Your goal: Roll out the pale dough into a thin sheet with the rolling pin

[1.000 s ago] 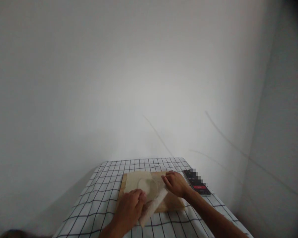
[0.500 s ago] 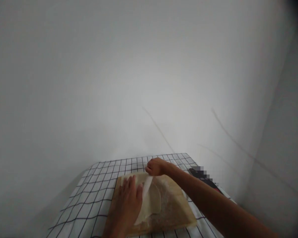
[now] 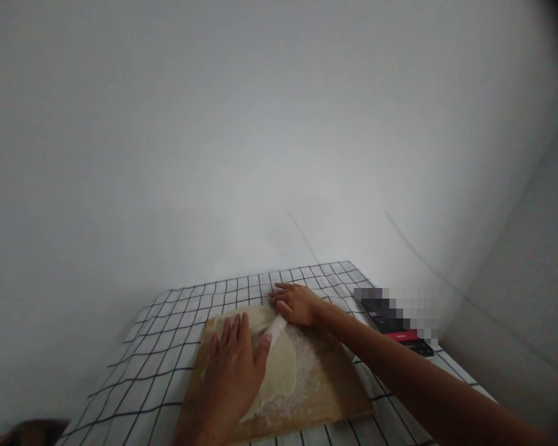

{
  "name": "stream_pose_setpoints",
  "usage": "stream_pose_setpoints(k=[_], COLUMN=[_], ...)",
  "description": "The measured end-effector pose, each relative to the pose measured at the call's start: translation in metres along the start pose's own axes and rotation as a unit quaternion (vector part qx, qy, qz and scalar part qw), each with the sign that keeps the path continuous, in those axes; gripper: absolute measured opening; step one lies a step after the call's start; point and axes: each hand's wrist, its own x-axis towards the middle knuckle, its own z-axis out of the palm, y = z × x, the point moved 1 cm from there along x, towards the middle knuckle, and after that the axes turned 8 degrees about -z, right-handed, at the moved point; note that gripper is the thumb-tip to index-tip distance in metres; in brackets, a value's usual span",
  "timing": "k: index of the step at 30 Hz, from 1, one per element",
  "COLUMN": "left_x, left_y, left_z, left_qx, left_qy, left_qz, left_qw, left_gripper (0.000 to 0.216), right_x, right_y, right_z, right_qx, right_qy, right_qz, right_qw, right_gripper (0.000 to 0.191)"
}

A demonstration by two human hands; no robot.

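Note:
A thin, pale sheet of dough (image 3: 279, 371) lies on a floured wooden board (image 3: 339, 390). Across it, slanting away from me, runs a light-coloured rolling pin (image 3: 276, 329). My left hand (image 3: 237, 365) is over the left part of the dough, fingers spread and thumb against the pin; its palm hides the pin's near end. At the far end of the pin is my right hand (image 3: 297, 303), its fingers stretched out to the left and the thumb side on the pin. The pin's far tip is covered by this hand.
A white cloth with black grid lines (image 3: 158, 353) covers the table. On the right edge, beyond my right forearm, lies a dark packet with a red band (image 3: 402, 336), partly pixelated. A pale wall (image 3: 260, 155) rises behind the table. Something dark (image 3: 37, 432) shows at lower left.
My right hand has gone from a fist round the pin's far end to stretched fingers on it. The left fingers have spread apart. The view has shifted, showing more of the dark packet.

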Motion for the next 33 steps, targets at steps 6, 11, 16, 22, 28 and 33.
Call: stream_pose_setpoints(k=[6,11,16,22,28,33], left_x=[-0.013,-0.023,-0.007,0.014,0.011,0.007], left_y=[0.012,0.02,0.003,-0.025,-0.023,-0.002], left_z=[0.002,0.012,0.004,0.012,0.014,-0.005], left_qx=[-0.013,-0.02,0.001,0.088,0.049,-0.011], left_qy=[0.006,0.035,0.01,0.036,0.043,0.004], left_qz=[-0.02,0.011,0.043,0.108,0.082,-0.048], left_qw=[1.0,0.999,0.999,0.99,0.994,0.999], left_gripper=[0.065,0.06,0.052,0.043,0.045,0.054], right_x=[-0.036,-0.049,-0.018,0.03,0.027,-0.011], right_y=[-0.019,-0.027,-0.016,0.007,0.006,-0.014], right_z=[-0.005,-0.009,-0.013,-0.011,-0.006,-0.014], right_qx=[0.007,0.004,0.003,0.02,0.024,0.012], right_qy=[0.051,0.041,-0.033,-0.075,-0.072,-0.058], right_qz=[0.078,0.114,0.123,0.104,0.101,0.112], right_qw=[0.996,0.993,0.992,0.992,0.992,0.992], right_gripper=[0.052,0.052,0.045,0.037,0.041,0.045])
